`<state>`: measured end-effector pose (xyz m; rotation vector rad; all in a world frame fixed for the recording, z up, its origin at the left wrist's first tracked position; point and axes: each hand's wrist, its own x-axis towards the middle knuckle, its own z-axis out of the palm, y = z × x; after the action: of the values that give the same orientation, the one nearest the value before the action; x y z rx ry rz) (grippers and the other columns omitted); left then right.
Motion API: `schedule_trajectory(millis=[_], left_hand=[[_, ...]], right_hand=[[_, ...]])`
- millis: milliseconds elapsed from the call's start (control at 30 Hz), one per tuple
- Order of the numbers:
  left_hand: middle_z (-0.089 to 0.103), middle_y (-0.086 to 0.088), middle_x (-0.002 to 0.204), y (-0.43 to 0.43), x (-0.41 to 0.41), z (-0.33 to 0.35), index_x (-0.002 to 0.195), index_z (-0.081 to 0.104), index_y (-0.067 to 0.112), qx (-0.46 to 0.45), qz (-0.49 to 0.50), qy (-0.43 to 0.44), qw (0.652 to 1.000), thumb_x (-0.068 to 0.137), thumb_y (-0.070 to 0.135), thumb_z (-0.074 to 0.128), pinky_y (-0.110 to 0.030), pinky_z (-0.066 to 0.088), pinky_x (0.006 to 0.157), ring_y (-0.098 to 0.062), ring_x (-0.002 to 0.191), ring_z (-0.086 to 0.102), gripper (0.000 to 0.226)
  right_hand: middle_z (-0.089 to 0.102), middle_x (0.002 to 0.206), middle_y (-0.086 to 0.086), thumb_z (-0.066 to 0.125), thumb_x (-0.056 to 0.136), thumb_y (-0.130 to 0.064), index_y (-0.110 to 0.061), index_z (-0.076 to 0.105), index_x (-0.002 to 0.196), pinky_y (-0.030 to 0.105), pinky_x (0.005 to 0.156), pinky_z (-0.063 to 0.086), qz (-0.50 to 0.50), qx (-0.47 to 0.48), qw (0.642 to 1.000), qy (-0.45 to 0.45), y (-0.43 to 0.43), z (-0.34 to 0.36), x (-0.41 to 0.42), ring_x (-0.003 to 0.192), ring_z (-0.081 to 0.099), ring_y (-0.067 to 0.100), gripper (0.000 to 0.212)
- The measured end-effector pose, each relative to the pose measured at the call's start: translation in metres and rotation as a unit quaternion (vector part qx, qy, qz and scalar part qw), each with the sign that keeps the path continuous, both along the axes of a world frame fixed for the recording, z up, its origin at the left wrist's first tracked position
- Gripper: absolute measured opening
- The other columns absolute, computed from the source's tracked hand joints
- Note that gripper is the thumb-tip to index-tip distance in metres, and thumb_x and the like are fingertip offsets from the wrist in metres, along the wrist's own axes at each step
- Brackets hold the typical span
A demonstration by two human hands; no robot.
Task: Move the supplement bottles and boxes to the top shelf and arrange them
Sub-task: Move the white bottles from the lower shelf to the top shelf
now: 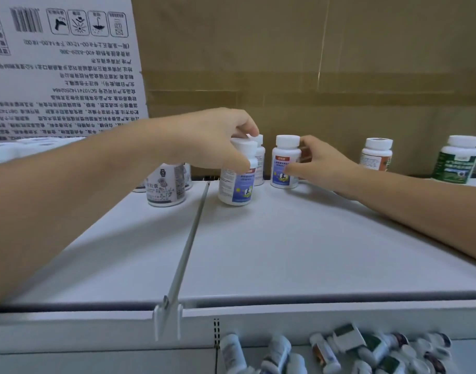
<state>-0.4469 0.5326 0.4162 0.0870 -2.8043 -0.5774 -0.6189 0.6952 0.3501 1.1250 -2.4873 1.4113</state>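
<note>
My left hand (218, 139) grips the cap of a white bottle with a blue label (236, 184), standing on the white top shelf (285, 238) just right of the divider rail. My right hand (320, 164) holds the side of a second blue-label bottle (284, 164) farther back. A third like bottle (259, 163) stands between them, partly hidden. White bottles with grey labels (166, 186) stand left of the rail, below my left forearm. An orange-label bottle (376, 155) and a green-label bottle (458, 160) stand at the back right.
A thin divider rail (188, 244) runs front to back across the shelf. Brown cardboard (312, 63) and a white printed carton (61, 63) form the back wall. Several loose bottles (366, 352) lie jumbled on the lower shelf at the bottom right.
</note>
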Motion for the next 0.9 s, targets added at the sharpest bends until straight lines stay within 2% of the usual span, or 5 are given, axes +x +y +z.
schedule_trajectory(millis=[200, 367, 500, 700, 900], left_hand=[[0.057, 0.018, 0.105, 0.0, -0.004, -0.012, 0.113, 0.053, 0.034, -0.044, 0.029, 0.038, 0.998, 0.067, 0.056, 0.076, -0.029, 0.052, 0.071, -0.005, 0.088, 0.06, 0.056], [0.063, 0.014, 0.108, -0.003, -0.009, -0.018, 0.116, 0.057, 0.028, 0.017, 0.019, 0.068, 0.997, 0.067, 0.039, 0.085, -0.03, 0.053, 0.087, -0.005, 0.095, 0.063, 0.058], [0.064, 0.017, 0.11, -0.004, -0.012, -0.024, 0.115, 0.056, 0.029, 0.048, 0.026, 0.101, 0.993, 0.068, 0.033, 0.085, -0.018, 0.047, 0.067, 0.002, 0.087, 0.058, 0.056], [0.07, 0.004, 0.108, -0.006, -0.018, -0.037, 0.117, 0.058, 0.017, 0.132, 0.016, 0.118, 0.984, 0.076, 0.012, 0.081, -0.04, 0.056, 0.09, -0.015, 0.098, 0.068, 0.047], [0.072, 0.004, 0.1, -0.006, -0.024, -0.045, 0.115, 0.056, 0.012, 0.154, -0.002, 0.162, 0.975, 0.077, 0.005, 0.078, -0.027, 0.059, 0.077, -0.013, 0.085, 0.071, 0.044]], right_hand=[[0.061, 0.105, -0.01, 0.071, 0.086, -0.018, -0.015, 0.043, 0.132, 0.03, 0.087, 0.053, -0.012, 0.002, 0.999, 0.03, -0.004, -0.003, -0.007, 0.094, 0.061, 0.006, 0.054], [0.062, 0.102, -0.012, 0.067, 0.089, -0.017, -0.018, 0.046, 0.132, 0.038, 0.095, 0.052, -0.005, 0.014, 0.999, 0.033, -0.004, -0.005, -0.008, 0.1, 0.063, 0.011, 0.048], [0.062, 0.116, -0.003, 0.064, 0.091, -0.016, -0.017, 0.043, 0.134, 0.042, 0.098, 0.05, 0.003, 0.021, 0.999, 0.032, -0.005, -0.006, -0.007, 0.108, 0.061, 0.016, 0.048], [0.063, 0.122, 0.0, 0.061, 0.093, -0.017, -0.02, 0.039, 0.138, 0.04, 0.101, 0.048, 0.011, 0.048, 0.998, 0.029, -0.006, -0.005, -0.007, 0.11, 0.061, 0.017, 0.05], [0.061, 0.126, 0.002, 0.063, 0.092, -0.016, -0.016, 0.037, 0.14, 0.042, 0.103, 0.046, 0.008, 0.06, 0.998, 0.019, -0.006, -0.005, -0.007, 0.114, 0.059, 0.018, 0.054]])
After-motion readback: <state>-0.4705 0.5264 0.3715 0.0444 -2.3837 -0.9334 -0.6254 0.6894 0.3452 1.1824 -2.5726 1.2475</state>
